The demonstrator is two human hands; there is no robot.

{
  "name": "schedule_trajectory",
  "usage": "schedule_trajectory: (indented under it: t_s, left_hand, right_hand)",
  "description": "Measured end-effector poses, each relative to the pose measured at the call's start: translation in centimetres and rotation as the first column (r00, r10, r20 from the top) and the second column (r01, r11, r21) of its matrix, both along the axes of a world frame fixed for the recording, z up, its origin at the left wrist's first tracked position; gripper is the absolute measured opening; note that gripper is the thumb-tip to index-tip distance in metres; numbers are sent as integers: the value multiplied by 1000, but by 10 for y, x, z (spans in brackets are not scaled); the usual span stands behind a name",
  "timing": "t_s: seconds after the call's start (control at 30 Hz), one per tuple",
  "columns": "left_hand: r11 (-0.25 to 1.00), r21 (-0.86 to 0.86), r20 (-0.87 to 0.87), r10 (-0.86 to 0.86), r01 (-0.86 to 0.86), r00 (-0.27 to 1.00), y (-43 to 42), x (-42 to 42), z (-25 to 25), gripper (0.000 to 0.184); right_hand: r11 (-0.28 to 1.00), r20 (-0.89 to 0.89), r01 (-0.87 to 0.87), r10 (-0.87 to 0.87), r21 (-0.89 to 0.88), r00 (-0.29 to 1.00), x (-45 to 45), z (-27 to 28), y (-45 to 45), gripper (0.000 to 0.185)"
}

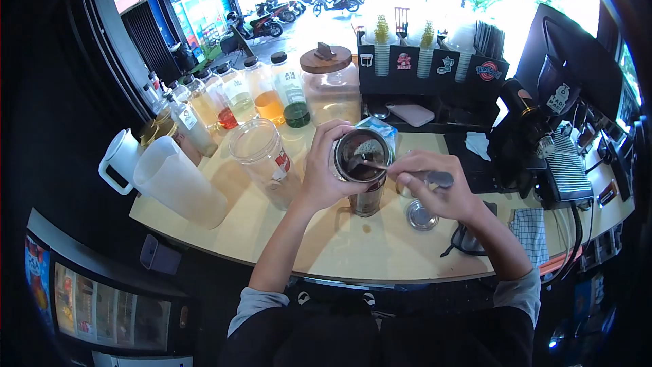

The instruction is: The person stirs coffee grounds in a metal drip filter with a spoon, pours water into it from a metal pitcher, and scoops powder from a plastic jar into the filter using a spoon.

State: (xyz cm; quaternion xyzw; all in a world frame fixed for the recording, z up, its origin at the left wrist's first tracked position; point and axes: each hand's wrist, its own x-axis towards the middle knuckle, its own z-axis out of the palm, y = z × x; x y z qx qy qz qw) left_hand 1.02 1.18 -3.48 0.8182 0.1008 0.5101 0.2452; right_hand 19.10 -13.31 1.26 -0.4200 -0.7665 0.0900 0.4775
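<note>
My left hand [327, 170] is wrapped round the upper part of a round, dark-rimmed vessel [341, 175], its mouth tilted toward me. Inside it are dark contents with a pale patch. Just below shows a glass body [367, 202] with something dark in it; I cannot tell whether it is one piece with the vessel. In my right hand [438, 187] is a stirring spoon [375, 164], its far end inside the vessel and its grey handle end sticking out by the palm. A round clear lid or dish [422, 216] lies below my right hand. Behind the vessel is a blue-and-white packet [380, 129].
An open clear jar [258, 156] and a frosted pitcher [180, 180] stand left, near a white jug [120, 160]. Bottles of coloured liquid [269, 102] and a wooden-lidded jar [331, 92] line the back. Right are a coffee grinder [530, 129] and a checked cloth [528, 234].
</note>
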Motion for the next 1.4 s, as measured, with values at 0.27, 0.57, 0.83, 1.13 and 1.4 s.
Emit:
schedule_trajectory:
  t_s: [0.27, 0.57, 0.83, 1.13, 1.4]
  left_hand:
    - [998, -38, -42, -48, 47, 998, 4, 2, 3, 83]
    - [999, 12, -78, -41, 42, 996, 5, 2, 5, 83]
    - [999, 2, -92, -52, 52, 994, 2, 1, 9, 81]
    - [998, 44, -109, -50, 55, 993, 0, 3, 10, 79]
    - [997, 71, -108, -36, 44, 993, -3, 2, 11, 78]
  right_hand:
    - [995, -24, -55, 53, -79, 998, 7, 2, 4, 16]
    - [993, -92, -20, 9, -117, 996, 10, 2, 10, 12]
    - [968, -267, -108, 46, -224, 963, 10, -4, 11, 18]
    - [943, -331, -175, 76, -282, 940, 23, 2, 15, 25]
    - [944, -398, -208, 93, -257, 913, 23, 1, 17, 23]
